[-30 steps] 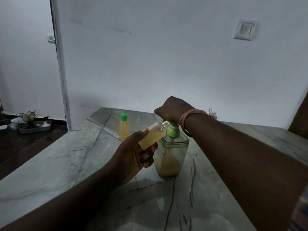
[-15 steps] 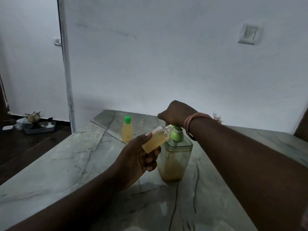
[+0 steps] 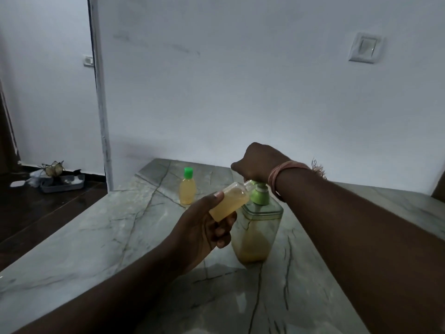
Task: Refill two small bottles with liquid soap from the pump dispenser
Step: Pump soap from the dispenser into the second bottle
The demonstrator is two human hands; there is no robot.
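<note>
A clear square pump dispenser (image 3: 258,235) with a green pump collar stands on the marble table (image 3: 101,237), about a third full of yellow soap. My right hand (image 3: 258,162) is closed over its pump head, hiding the nozzle. My left hand (image 3: 204,227) holds an uncapped small bottle (image 3: 230,201) of yellow soap, tilted with its mouth against the pump under my right hand. A second small bottle (image 3: 187,190) with a green cap stands upright farther back on the table, apart from both hands.
The table's left edge drops to a dark floor, where a grey tray (image 3: 62,184) with small items lies by the wall. A white wall stands right behind the table, with a switch plate (image 3: 364,48) high on the right.
Both hands keep their grip on the bottle and the pump. The view has shifted slightly, so everything sits a little lower and to the right in the frame.
</note>
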